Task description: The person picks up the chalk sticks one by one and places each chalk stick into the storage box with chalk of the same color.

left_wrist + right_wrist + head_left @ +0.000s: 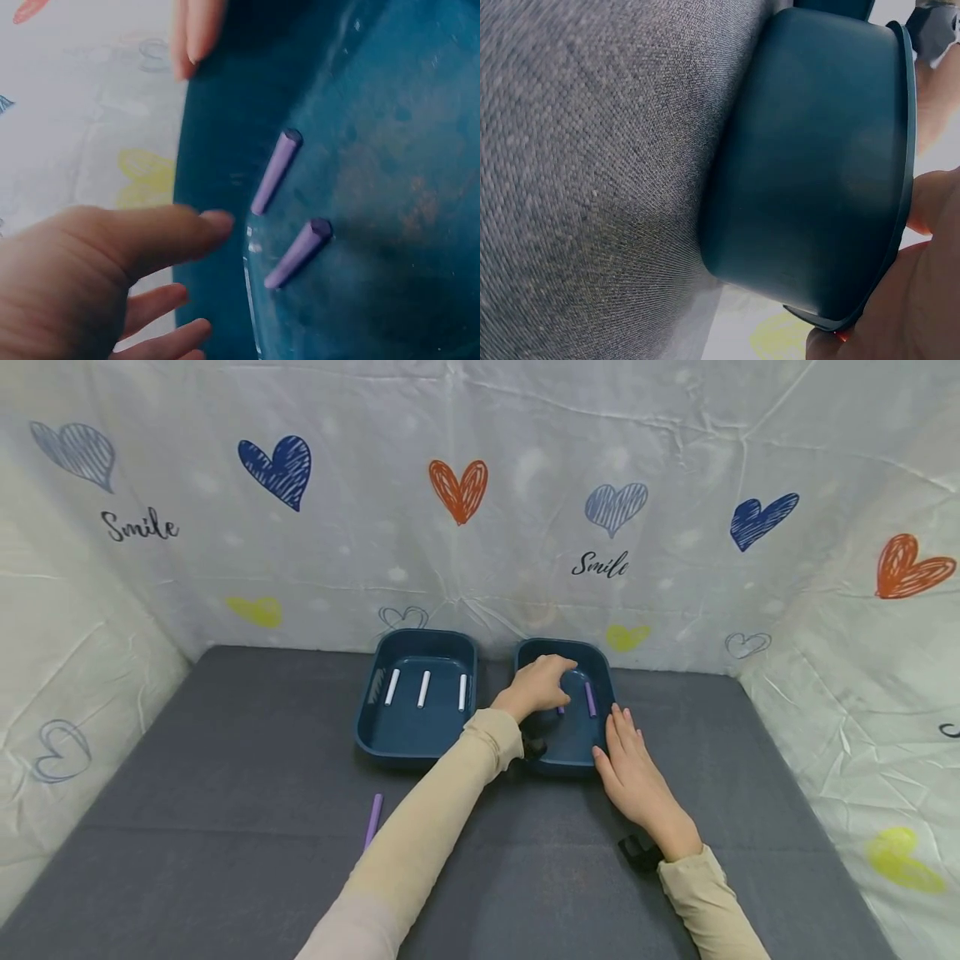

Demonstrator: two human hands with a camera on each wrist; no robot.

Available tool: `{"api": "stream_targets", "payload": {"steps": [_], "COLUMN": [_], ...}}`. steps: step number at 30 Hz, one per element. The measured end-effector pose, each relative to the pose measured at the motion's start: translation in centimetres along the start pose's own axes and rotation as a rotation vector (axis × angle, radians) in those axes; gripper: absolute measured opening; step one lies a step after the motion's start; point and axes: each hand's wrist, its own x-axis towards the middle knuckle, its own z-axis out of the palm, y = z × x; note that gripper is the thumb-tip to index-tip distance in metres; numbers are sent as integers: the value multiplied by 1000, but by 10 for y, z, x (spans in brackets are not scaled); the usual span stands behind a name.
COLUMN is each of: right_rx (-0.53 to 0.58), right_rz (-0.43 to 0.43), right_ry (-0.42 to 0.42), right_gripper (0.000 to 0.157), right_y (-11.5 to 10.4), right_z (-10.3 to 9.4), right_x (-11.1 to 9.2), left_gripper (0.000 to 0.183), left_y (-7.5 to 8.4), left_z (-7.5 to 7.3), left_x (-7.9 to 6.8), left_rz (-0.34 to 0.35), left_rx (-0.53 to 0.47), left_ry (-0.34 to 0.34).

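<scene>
My left hand hovers over the right-hand blue tray, thumb and fingers apart with nothing between them. Below it in that tray lie two purple chalk sticks, one nearer the hand and partly covered in the head view, the other chalk stick to its right. Extended fingers of my right hand rest along the tray's right rim, the thumb by its near corner. A third purple chalk stick lies on the table, partly hidden behind my left forearm.
To the left stands another blue tray holding three white chalk sticks spaced in a row. Both trays stand at the back of the grey cloth-covered table, against a white curtain printed with hearts.
</scene>
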Motion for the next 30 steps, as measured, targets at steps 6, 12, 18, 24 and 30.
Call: {"api": "stream_targets", "payload": {"steps": [6, 12, 18, 24, 30], "right_rx": [6, 10, 12, 9, 1], "right_rz": [1, -5, -15, -17, -5], "right_ry": [-12, -4, 3, 7, 2], "right_gripper": [67, 67, 67, 66, 65], "right_y": [0, 0, 0, -1, -2], "right_z": [0, -1, 0, 0, 0], "right_x": [0, -1, 0, 1, 0], "left_gripper": [57, 56, 56, 53, 41], "left_y": [8, 18, 20, 11, -7], "left_z": [-8, -16, -25, -37, -57], "left_x": [-12, -29, -49, -70, -93], "left_rz": [31, 76, 141, 244, 319], "left_rx": [-68, -70, -89, -139, -134], "left_ry": [114, 166, 199, 268, 342]}}
